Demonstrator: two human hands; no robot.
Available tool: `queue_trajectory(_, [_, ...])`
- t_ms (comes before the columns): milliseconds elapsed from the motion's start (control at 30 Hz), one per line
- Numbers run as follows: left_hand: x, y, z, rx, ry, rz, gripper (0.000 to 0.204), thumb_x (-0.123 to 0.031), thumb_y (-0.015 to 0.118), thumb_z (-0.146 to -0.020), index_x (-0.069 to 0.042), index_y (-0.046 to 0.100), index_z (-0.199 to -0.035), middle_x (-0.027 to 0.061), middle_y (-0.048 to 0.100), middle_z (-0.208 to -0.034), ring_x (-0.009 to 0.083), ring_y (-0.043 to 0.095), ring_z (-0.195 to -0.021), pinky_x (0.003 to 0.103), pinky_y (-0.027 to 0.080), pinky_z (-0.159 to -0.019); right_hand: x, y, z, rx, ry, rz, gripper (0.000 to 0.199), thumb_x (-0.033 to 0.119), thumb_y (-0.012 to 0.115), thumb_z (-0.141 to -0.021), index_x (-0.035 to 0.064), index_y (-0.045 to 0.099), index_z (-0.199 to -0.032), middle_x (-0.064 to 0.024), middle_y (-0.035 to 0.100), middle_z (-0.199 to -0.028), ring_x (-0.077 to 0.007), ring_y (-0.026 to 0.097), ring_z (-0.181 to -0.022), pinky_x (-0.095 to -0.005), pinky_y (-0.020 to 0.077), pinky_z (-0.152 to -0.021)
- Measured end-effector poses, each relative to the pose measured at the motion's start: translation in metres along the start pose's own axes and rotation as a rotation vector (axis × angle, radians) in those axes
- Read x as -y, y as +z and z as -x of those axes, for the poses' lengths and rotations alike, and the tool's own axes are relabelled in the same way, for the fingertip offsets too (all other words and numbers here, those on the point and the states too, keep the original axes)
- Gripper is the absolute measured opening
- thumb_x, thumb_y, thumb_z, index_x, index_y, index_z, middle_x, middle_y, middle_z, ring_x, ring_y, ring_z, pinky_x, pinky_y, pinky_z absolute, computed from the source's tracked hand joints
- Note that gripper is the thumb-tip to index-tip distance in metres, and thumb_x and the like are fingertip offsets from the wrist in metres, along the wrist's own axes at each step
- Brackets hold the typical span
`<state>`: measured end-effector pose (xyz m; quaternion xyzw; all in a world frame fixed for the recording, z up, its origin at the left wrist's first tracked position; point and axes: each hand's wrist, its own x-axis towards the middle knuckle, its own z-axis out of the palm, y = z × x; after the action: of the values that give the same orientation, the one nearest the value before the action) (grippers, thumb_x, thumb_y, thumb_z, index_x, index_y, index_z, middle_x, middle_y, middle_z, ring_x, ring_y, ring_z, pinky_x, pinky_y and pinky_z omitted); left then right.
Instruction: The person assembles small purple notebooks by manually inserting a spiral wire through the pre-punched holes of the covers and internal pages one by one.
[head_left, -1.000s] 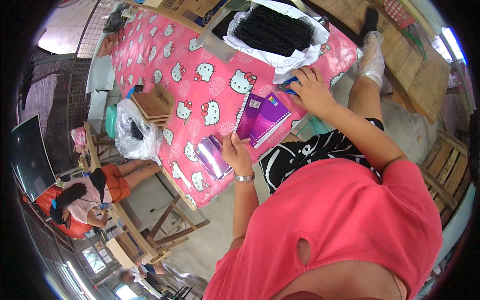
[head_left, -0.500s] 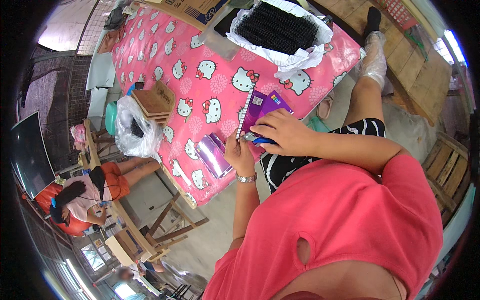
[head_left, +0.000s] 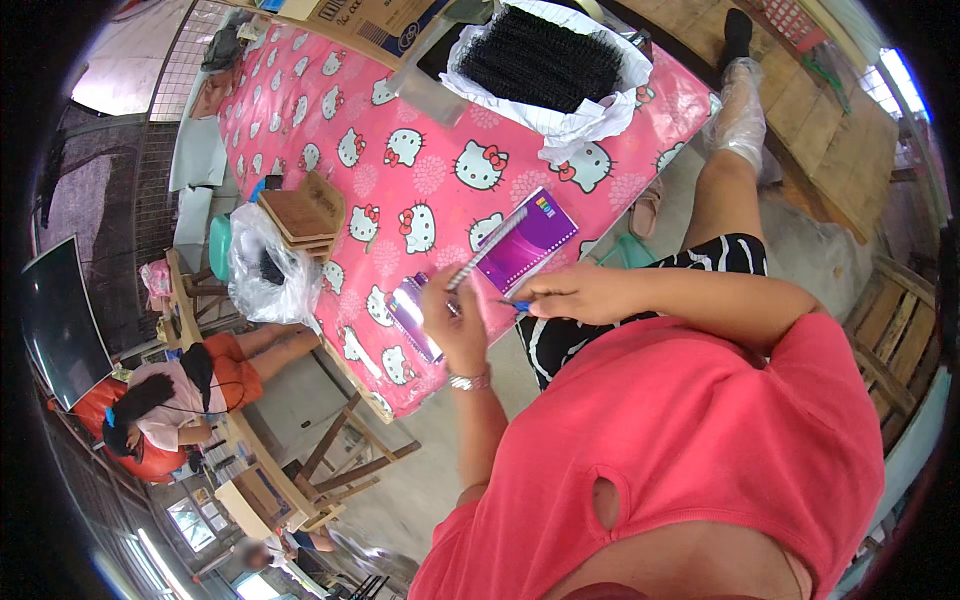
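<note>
In my left hand (head_left: 455,320), closed fingers hold the lower end of a long, thin, ridged white strip (head_left: 492,247), which looks like binding wire. It slants up to the right over the table. My right hand (head_left: 570,293) is wrapped round blue-handled pliers (head_left: 520,305), whose tips are too small to make out. Just beyond both hands lies a purple cover (head_left: 530,243) with a row of holes along its edge. A stack of shiny purple spiral notebooks (head_left: 412,312) sits by the near table edge, partly hidden by my left hand.
The table has a pink cat-patterned cover (head_left: 360,160). On it are black curly hair in white paper (head_left: 540,60), a cardboard box (head_left: 370,25), brown boards (head_left: 305,210) and a clear plastic bag (head_left: 270,270). At left another person (head_left: 170,410) sits by a wooden bench.
My left hand has moved left with the strip, which now slants more. My right hand has lowered and moved right with the pliers, leaving more of the purple cover in sight.
</note>
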<state>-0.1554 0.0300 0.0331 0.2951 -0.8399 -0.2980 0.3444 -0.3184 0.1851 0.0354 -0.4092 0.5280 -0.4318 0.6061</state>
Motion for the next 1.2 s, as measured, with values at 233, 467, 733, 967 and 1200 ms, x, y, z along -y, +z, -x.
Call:
queue_trajectory(233, [-0.022,0.003,-0.056,0.470,0.110,-0.467,0.015,-0.008,0.058,-0.077,-0.009,0.065,-0.091,0.0081,0.063,-0.093,0.0286,0.055,-0.097,0.045,0.039,-0.085,-0.030,-0.001,0.022,0.141,-0.035,0.413,0.048,0.042,0.056,-0.092,-0.0013,0.064,-0.112,-0.0200,0.065,-0.100,-0.0350,0.062,-0.098,-0.0434,0.0481,-0.087])
queue_trajectory(467, [0.011,0.074,-0.036,0.344,0.146,-0.077,0.029,-0.002,0.061,-0.076,-0.004,0.062,-0.105,0.0122,0.062,-0.109,0.0330,0.053,-0.110,0.049,0.039,-0.095,-0.049,-0.006,0.013,-0.168,-0.099,0.905,0.042,0.030,0.070,-0.079,0.0033,0.060,-0.110,-0.0155,0.062,-0.102,-0.0328,0.059,-0.100,-0.0445,0.0468,-0.086])
queue_trajectory(733, [0.031,-0.002,0.038,0.417,-0.596,-0.110,0.022,-0.021,0.059,-0.096,0.001,0.063,-0.094,0.0097,0.066,-0.077,0.0197,0.060,-0.060,0.033,0.048,-0.058,-0.048,0.004,0.005,-0.295,-0.224,1.159,0.041,0.026,0.072,-0.076,0.0067,0.060,-0.110,-0.0104,0.061,-0.107,-0.0273,0.057,-0.103,-0.0403,0.0417,-0.089])
queue_trajectory(967, [0.008,0.017,0.069,0.279,-1.209,0.711,0.044,-0.038,0.053,-0.100,0.003,0.060,-0.088,0.0149,0.067,-0.081,0.0217,0.067,-0.064,0.030,0.052,-0.054,-0.046,0.011,-0.007,-0.290,-0.334,1.245,0.025,0.019,0.054,-0.085,0.0073,0.061,-0.106,-0.0086,0.061,-0.104,-0.0238,0.057,-0.102,-0.0380,0.0408,-0.086])
queue_trajectory(1200, [0.025,0.031,0.087,0.161,-1.140,0.876,0.038,-0.034,0.052,-0.101,-0.001,0.058,-0.082,0.0126,0.066,-0.078,0.0169,0.058,-0.055,0.028,0.045,-0.051,-0.043,0.014,-0.010,-0.290,-0.339,1.280,0.025,0.021,0.053,-0.086,0.0069,0.062,-0.105,-0.0090,0.063,-0.102,-0.0230,0.059,-0.099,-0.0370,0.0411,-0.085])
